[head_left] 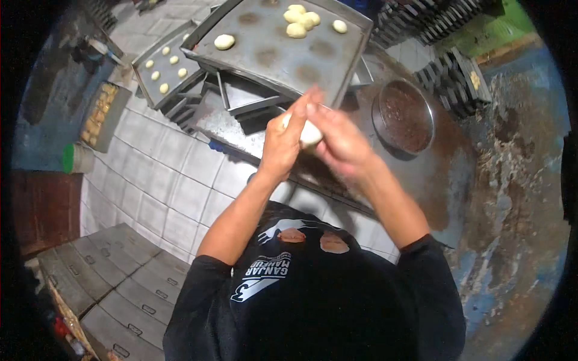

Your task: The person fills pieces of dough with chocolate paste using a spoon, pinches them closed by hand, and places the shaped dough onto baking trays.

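Between my palms is a pale ball of dough (310,135), partly hidden by my fingers. My left hand (282,143) is closed against one side of it, fingers pointing up and away from me. Pressed to the other side is my right hand (348,143), smeared by motion along its fingers. Both hands are over the near edge of a large metal tray (274,73). A small cluster of dough balls (296,30) sits at the tray's far side, with one single ball (224,41) to the left and another (339,26) to the right.
A round metal pan (431,120) with dark brown crumbly contents stands on the worktop at right. Farther left, a smaller tray (144,81) carries several dough balls. Stacked dark metal tins (448,84) stand at far right. Closed grey boxes (120,271) are at lower left.
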Tool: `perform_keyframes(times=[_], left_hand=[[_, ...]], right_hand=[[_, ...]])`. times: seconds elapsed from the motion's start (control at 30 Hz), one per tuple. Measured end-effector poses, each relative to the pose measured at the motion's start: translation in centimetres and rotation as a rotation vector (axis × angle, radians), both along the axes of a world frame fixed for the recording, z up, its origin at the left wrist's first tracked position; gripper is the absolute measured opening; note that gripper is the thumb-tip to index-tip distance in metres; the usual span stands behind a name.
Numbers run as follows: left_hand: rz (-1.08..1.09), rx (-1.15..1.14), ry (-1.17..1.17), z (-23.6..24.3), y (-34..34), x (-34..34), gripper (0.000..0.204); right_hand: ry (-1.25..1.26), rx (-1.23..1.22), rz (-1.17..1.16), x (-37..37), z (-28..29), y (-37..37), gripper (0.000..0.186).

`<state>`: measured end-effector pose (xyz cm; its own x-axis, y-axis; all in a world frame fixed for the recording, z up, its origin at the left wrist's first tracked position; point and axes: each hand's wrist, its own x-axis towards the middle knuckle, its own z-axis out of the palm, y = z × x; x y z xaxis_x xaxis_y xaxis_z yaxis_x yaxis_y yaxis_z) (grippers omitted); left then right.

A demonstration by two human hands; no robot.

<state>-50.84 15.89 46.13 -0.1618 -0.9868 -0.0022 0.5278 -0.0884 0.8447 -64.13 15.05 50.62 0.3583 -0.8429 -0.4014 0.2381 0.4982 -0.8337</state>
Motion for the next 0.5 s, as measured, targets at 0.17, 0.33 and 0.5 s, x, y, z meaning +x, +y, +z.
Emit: perform_keyframes(times=[0.17, 0.33, 0.5], left_hand=[[0.261, -0.195, -0.123, -2.5, -5.8, 6.7, 0.066], [0.297, -0.046, -0.29, -4.8, -6.8, 15.3, 0.041], [0.338, -0.057, -0.307, -5.7, -6.9, 19.1, 0.039]], right_hand=[[1.232, -0.778, -0.154, 1.1, -3.8, -14.5, 0.039], [1.588, -0.959, 0.366, -0.6, -10.8, -19.7, 0.05], [1.639, -1.119, 0.359, 1.2, -12.8, -19.8, 0.063]])
